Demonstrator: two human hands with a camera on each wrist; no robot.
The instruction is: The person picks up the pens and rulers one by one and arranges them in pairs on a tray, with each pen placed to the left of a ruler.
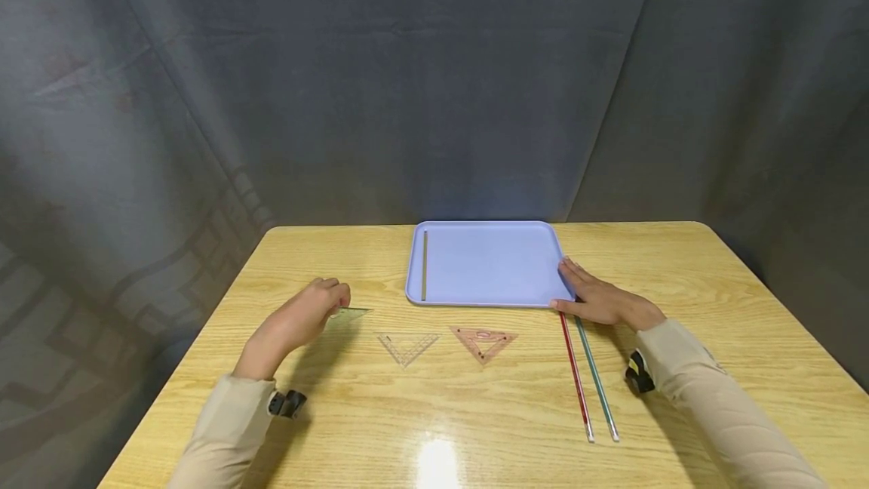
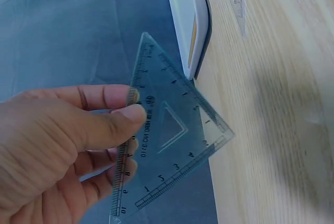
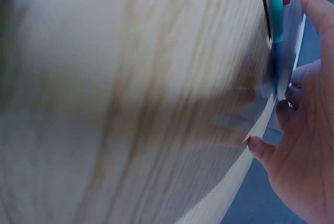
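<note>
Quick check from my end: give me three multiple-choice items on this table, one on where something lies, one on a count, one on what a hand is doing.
1. Where does the brown ruler lie?
A. Along the left inside edge of the blue tray
B. On the table beside the red stick
C. Under the left hand

2. How many set squares are in view?
A. One
B. Two
C. Three

3. What is the left hand doing?
A. Pressing flat on the tray
B. Pinching a clear set square
C. Hanging idle with nothing in it

Answers: 1 A, the head view shows it inside the tray near its left wall. 2 C, one held, plus a clear one and a reddish one on the table. 3 B, the left wrist view shows thumb and fingers gripping it.
</note>
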